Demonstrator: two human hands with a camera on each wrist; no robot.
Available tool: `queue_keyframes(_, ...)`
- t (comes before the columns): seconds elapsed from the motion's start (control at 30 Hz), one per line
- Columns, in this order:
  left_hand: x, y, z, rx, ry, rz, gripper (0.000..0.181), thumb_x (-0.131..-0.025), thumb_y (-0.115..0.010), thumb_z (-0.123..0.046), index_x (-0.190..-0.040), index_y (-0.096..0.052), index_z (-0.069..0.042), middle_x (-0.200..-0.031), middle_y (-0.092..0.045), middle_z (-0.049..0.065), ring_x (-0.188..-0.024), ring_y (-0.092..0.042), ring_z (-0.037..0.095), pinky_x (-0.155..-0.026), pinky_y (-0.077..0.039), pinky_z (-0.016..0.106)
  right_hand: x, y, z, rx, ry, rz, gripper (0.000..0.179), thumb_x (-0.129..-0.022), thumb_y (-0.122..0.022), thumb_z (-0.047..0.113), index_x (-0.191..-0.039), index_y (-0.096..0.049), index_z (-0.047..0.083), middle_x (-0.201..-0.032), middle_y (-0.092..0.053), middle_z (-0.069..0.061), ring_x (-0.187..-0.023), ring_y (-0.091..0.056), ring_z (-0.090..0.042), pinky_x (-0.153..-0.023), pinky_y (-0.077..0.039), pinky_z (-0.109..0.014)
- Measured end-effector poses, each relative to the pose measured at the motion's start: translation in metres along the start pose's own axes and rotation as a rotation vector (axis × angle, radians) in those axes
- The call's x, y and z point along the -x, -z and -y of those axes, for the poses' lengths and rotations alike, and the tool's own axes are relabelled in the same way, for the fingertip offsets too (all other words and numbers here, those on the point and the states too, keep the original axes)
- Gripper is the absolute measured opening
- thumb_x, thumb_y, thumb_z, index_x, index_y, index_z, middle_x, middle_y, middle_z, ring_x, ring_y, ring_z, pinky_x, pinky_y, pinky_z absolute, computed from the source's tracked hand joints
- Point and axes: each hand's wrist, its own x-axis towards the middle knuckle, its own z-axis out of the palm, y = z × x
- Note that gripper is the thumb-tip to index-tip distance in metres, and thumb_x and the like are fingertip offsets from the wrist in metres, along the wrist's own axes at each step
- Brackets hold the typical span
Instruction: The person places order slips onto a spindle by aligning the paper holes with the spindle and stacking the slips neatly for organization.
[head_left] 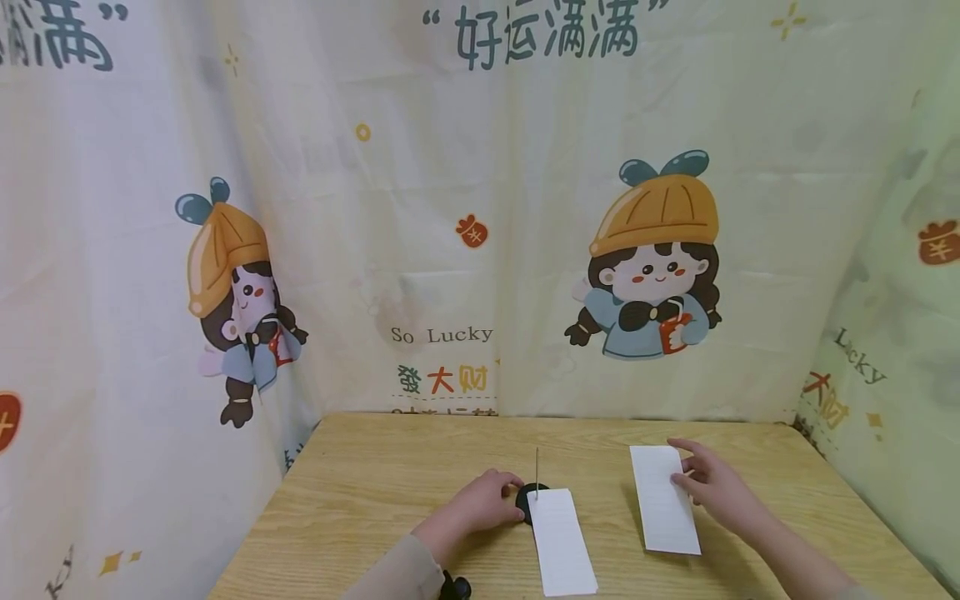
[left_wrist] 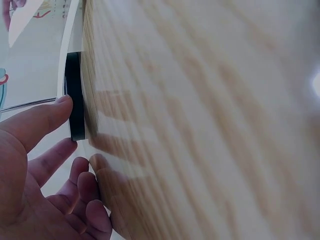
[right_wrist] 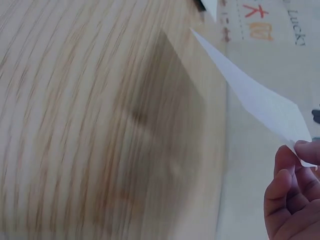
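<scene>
A bill spike with a round black base (head_left: 524, 505) and a thin upright metal rod (head_left: 537, 468) stands on the table. White paper slips (head_left: 564, 543) lie over the base, with the rod rising at their far left corner. My left hand (head_left: 483, 502) holds the base at its left edge; in the left wrist view the thumb (left_wrist: 47, 116) lies on its top and the index fingertip is at its side. My right hand (head_left: 718, 490) pinches a white paper slip (head_left: 664, 504) by its right edge, lifted above the table, as its shadow (right_wrist: 165, 110) in the right wrist view shows.
The wooden table (head_left: 390, 467) ends at the back against a printed cloth (head_left: 360, 250), which also hangs on the left and right. A small black object (head_left: 456, 587) shows beside the left sleeve at the bottom edge of the head view.
</scene>
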Motion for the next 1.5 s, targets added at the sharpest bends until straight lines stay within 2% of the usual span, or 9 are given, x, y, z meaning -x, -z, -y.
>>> queue_keyframes(0.43, 0.001, 0.001, 0.003, 0.008, -0.003, -0.003, 0.039, -0.082, -0.081, -0.027, -0.117, -0.067, -0.017, -0.101, -0.057, 0.004, -0.092, -0.057, 0.022, -0.089, -0.047, 0.045, -0.015, -0.036, 0.028, -0.098, 0.037, 0.052, 0.055, -0.093, -0.068, 0.007, -0.143, -0.045, 0.006, -0.095, -0.059, -0.01, -0.077, -0.056, -0.015, -0.059, -0.05, -0.03)
queue_keyframes(0.8, 0.005, 0.002, -0.002, 0.052, -0.021, -0.028, 0.036, -0.088, -0.074, -0.032, -0.119, -0.066, -0.015, -0.099, -0.057, 0.0, -0.089, -0.055, 0.018, -0.083, -0.047, 0.042, -0.022, -0.063, 0.053, -0.186, 0.059, 0.091, 0.056, -0.091, -0.07, 0.007, -0.142, -0.047, 0.008, -0.095, -0.059, -0.01, -0.078, -0.056, -0.017, -0.059, -0.05, -0.03)
queue_keyframes(0.97, 0.011, 0.007, -0.01, 0.121, -0.035, -0.064, 0.038, -0.091, -0.072, -0.03, -0.124, -0.065, -0.013, -0.104, -0.059, 0.001, -0.091, -0.056, 0.019, -0.079, -0.048, 0.042, -0.023, -0.071, 0.062, -0.208, 0.053, 0.1, 0.056, -0.092, -0.07, 0.008, -0.143, -0.047, 0.009, -0.096, -0.058, -0.01, -0.081, -0.056, -0.019, -0.06, -0.05, -0.03)
queue_keyframes(1.2, 0.016, 0.016, -0.025, 0.162, -0.042, -0.164, 0.035, -0.094, -0.068, -0.034, -0.124, -0.065, -0.015, -0.102, -0.059, -0.004, -0.088, -0.054, 0.014, -0.071, -0.047, 0.037, -0.026, -0.078, 0.068, -0.246, 0.055, 0.098, 0.055, -0.093, -0.068, 0.008, -0.143, -0.047, 0.011, -0.098, -0.058, -0.011, -0.08, -0.055, -0.02, -0.06, -0.05, -0.03)
queue_keyframes(1.33, 0.018, 0.022, -0.036, 0.233, -0.042, -0.201, 0.035, -0.096, -0.065, -0.038, -0.124, -0.065, -0.017, -0.1, -0.058, -0.009, -0.088, -0.053, 0.012, -0.069, -0.046, 0.034, -0.026, -0.081, 0.071, -0.266, 0.054, 0.096, 0.055, -0.093, -0.068, 0.007, -0.143, -0.047, 0.011, -0.099, -0.058, -0.012, -0.08, -0.056, -0.02, -0.06, -0.051, -0.029)
queue_keyframes(1.5, 0.021, 0.03, -0.049, 0.33, -0.039, -0.237, 0.028, -0.097, -0.062, -0.04, -0.117, -0.066, -0.021, -0.097, -0.057, -0.009, -0.085, -0.053, 0.013, -0.066, -0.046, 0.033, -0.027, -0.087, 0.076, -0.289, 0.08, 0.103, 0.055, -0.092, -0.068, 0.007, -0.143, -0.047, 0.01, -0.098, -0.059, -0.012, -0.078, -0.057, -0.02, -0.06, -0.051, -0.03)
